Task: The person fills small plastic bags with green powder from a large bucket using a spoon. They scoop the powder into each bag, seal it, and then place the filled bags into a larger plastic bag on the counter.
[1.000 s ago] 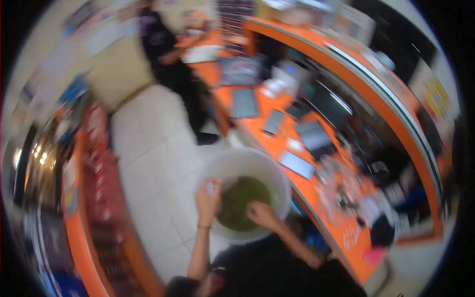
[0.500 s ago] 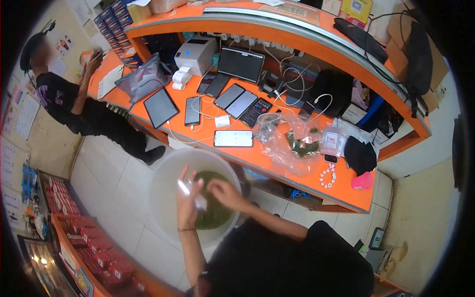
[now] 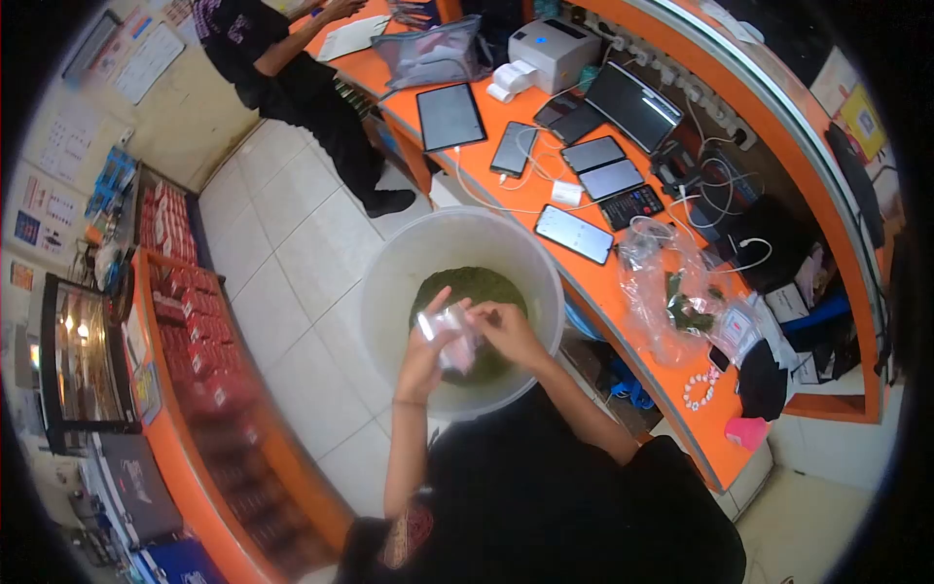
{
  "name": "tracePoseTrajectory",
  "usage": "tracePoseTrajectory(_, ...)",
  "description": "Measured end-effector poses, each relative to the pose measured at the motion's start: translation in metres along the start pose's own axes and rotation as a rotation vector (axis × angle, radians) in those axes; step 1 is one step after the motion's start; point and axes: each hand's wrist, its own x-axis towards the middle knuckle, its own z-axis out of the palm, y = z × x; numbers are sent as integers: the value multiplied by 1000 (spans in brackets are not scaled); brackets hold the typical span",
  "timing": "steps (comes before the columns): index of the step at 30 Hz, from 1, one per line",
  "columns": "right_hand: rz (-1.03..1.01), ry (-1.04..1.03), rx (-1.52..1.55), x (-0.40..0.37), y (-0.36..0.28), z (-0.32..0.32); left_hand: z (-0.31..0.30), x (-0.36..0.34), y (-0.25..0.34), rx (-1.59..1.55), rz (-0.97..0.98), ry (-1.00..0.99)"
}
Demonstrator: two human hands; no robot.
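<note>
Orange counter [image 3: 595, 284] is running frame's 12 to 4 o'clock; hard, flat, smooth top. Co-worker [image 3: 302, 97] in dark clothes is standing at 11, beside it. Round plastic tub [image 3: 389, 302], whitish & semi-clear, is sitting near ctr; smooth wall, prob. stiff. Green stuff [image 3: 477, 287] is covering its bottom; fine vs. wet, can't tell. Clear plastic bag [image 3: 647, 331] is lying crumpled on counter at 3, w/ dark green bits nearby. Phone [image 3: 574, 234] w/ lit screen is lying at 2, flat & glassy.

L hand [image 3: 420, 362] is holding the packet from its 9 o'clock side, index extending up, thumb pressing across. R hand [image 3: 514, 339] is bending its fingers together at packet's 1 o'clock edge; actual pinch, can't tell.

Smallest: clear packet [image 3: 457, 352], hanging over tub's 6 o'clock half. Shiny, thin, creased; prob. light, limp, a bit slippery, film maybe tearing if yanked. Best hold: top edge, fingertips; contents unclear, pinkish tint showing.
</note>
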Motion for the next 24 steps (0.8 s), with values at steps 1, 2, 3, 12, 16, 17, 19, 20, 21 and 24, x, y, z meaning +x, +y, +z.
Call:
tracePoseTrajectory(1, 3, -14, 5, 0, 1, 2, -4, 0, -1, -1, 3, 15)
tracePoseTrajectory(2, 1, -9, -11, 0, 1, 4, -10, 1, -5, 41, 7, 36)
tracePoseTrajectory(3, -3, -2, -30, -1, -3, 5, -14, 3, -7, 83, 11, 54)
tracePoseTrajectory(12, 138, 140, 113, -2, -1, 5, -34, 7, -18, 401, 261, 309)
tracePoseTrajectory(16, -43, 303, -130, -4, -6, 10, -9, -4, -8, 806, 468, 477)
tracePoseTrajectory(17, -71, 327, -132, -6, -9, 11, -3, -7, -5, 855, 351, 380)
tracePoseTrajectory(19, -59, 310, -130, -8, -11, 13, 2, -6, -11, 859, 332, 376)
tracePoseTrajectory(20, -46, 295, -126, -8, -11, 14, 4, -6, -12, 866, 313, 370)
tracePoseTrajectory(21, -45, 297, -127, -8, -9, 15, 3, -6, -12, 866, 312, 368)
tracePoseTrajectory(24, -137, 352, -80, -9, -8, 18, 3, -8, -10, 928, 313, 332)
